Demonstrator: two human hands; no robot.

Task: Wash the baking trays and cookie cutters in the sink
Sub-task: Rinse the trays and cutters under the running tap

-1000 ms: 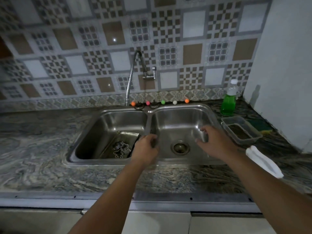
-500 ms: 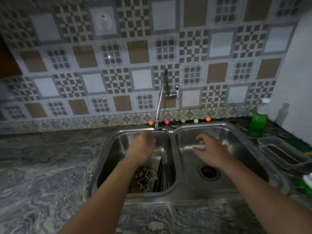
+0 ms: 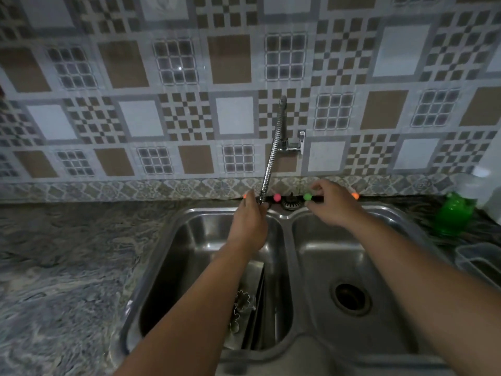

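Both hands [image 3: 292, 213] at faucet hose [image 3: 271, 158]

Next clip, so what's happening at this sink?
A person stands at a double sink, both arms reaching toward the back rim. The left hand is at the lower end of the flexible faucet hose, seemingly taking hold of it. The right hand is by the small coloured balls along the rim, fingers near the green ball. A baking tray and cookie cutters sit in the left basin, untouched. No water is visibly running.
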